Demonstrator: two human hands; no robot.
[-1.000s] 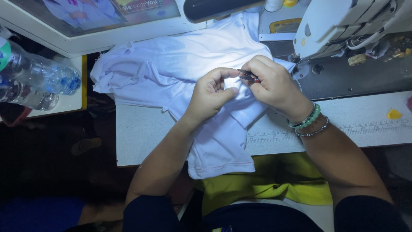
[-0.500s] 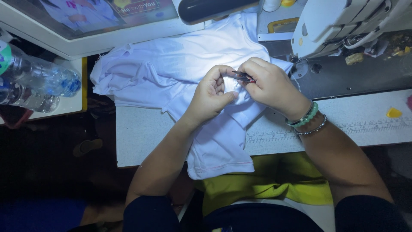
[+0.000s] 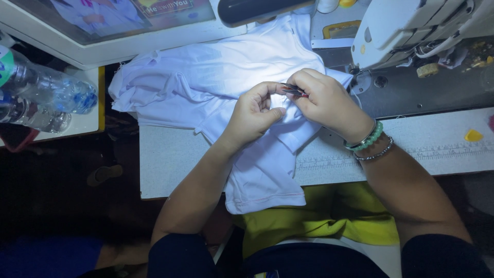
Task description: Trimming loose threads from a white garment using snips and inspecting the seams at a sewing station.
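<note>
A sewing machine (image 3: 411,31) of pale, smooth casing stands at the upper right, its dark metal bed (image 3: 427,90) scattered with small bits of thread and a ribbed yellowish knob (image 3: 427,70). Just left of it, the person's right hand (image 3: 329,103) works close against the machine's needle side, so the machine head crowds the space above the knuckles. A flat pale table (image 3: 170,159) carries a printed ruler strip (image 3: 442,154) along its front edge and a small yellow piece (image 3: 473,135) near the right. Two clear plastic bottles (image 3: 46,98) lie on a side shelf at the left, well apart from the hands, and a screen with a white frame (image 3: 118,31) sits along the top.

The white garment (image 3: 206,77) — soft, thin knit, crumpled in folds — spreads across the table from the machine to the left edge, with one hemmed part hanging over the front toward a yellow cloth (image 3: 319,221) on the person's lap. The left hand (image 3: 252,116) has its thumb and fingers pinched together on a fold of the garment. The right hand's fingers are closed around a small dark metal tool with a red part (image 3: 296,90) — slim and pointed — whose tip meets the fabric held by the left hand. Green beads and a thin metal bracelet (image 3: 371,144) ring the right wrist.
</note>
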